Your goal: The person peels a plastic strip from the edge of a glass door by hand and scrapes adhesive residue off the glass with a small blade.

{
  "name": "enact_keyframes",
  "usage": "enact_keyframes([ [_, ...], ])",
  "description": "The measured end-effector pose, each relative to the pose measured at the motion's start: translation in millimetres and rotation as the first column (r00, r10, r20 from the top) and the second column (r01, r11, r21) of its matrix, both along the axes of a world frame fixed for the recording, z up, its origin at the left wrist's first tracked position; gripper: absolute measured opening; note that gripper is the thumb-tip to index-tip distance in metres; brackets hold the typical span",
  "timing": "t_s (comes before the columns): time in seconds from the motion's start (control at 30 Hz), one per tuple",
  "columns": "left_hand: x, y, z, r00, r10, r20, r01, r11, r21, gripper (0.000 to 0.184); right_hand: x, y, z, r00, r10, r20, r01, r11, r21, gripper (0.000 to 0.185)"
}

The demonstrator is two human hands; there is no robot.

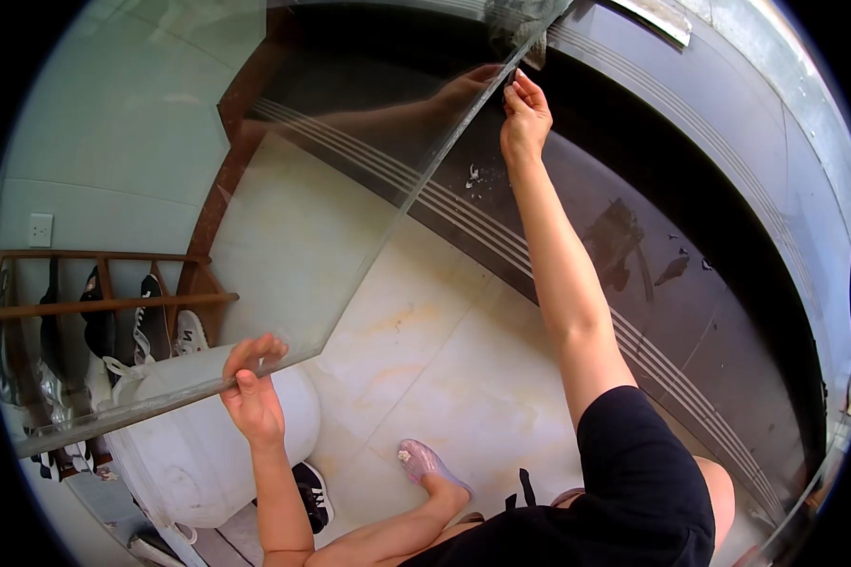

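A large clear glass pane (284, 217) stands tilted in front of me, with its ground grey edges showing. My left hand (253, 392) is closed around the lower edge near its corner, thumb on the near side and fingers seen through the glass. With the arm stretched forward, my right hand (525, 118) pinches the long right edge close to its far end. A reflection of that arm shows in the pane. Behind the far end of the glass is a greyish thing I cannot make out.
Dark steps (624, 236) with pale grooved lines rise ahead, bearing wet patches and small white bits. A white barrel (189, 472) stands by my left hand. Beyond it is a wooden shoe rack (113, 307). My foot in a clear slipper (430, 463) is on the tiled floor (397, 350).
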State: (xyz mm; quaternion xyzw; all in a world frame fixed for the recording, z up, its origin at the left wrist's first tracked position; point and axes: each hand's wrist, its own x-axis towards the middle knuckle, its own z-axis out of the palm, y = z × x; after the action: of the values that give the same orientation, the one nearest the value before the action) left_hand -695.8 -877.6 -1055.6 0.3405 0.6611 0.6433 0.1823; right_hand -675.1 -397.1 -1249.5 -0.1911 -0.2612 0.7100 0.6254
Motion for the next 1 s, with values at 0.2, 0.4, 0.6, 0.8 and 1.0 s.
enact_keyframes([
  [0.2, 0.8, 0.4, -0.4, 0.999, 0.025, 0.02, -0.025, 1.0, -0.003, 0.047, 2.7, -28.7, 0.3, 0.999, -0.02, 0.048, 0.019, 0.999, 0.034, 0.028],
  [0.4, -0.3, 1.3, -3.6, 1.0, 0.024, 0.017, -0.024, 1.0, 0.007, 0.046, 0.4, -52.1, 8.5, 0.998, -0.046, 0.045, 0.045, 0.999, 0.009, 0.024],
  [0.6, 0.9, 7.5, -4.1, 0.999, 0.054, 0.004, -0.054, 0.998, 0.041, 0.042, 7.0, -108.3, 12.4, 0.999, 0.0, 0.054, 0.0, 1.0, -0.01, 0.022],
  [0.8, 2.6, 10.2, -5.2, 0.997, 0.077, -0.007, -0.077, 0.996, 0.041, 0.043, 14.6, -168.3, 12.8, 0.991, 0.046, 0.125, -0.046, 0.999, -0.006, 0.02],
  [1.0, -9.4, 3.0, -5.6, 0.998, -0.056, -0.038, 0.056, 0.998, -0.002, 0.046, 28.5, -205.9, 8.9, 0.967, 0.102, 0.233, -0.134, 0.983, 0.124, 0.02],
])
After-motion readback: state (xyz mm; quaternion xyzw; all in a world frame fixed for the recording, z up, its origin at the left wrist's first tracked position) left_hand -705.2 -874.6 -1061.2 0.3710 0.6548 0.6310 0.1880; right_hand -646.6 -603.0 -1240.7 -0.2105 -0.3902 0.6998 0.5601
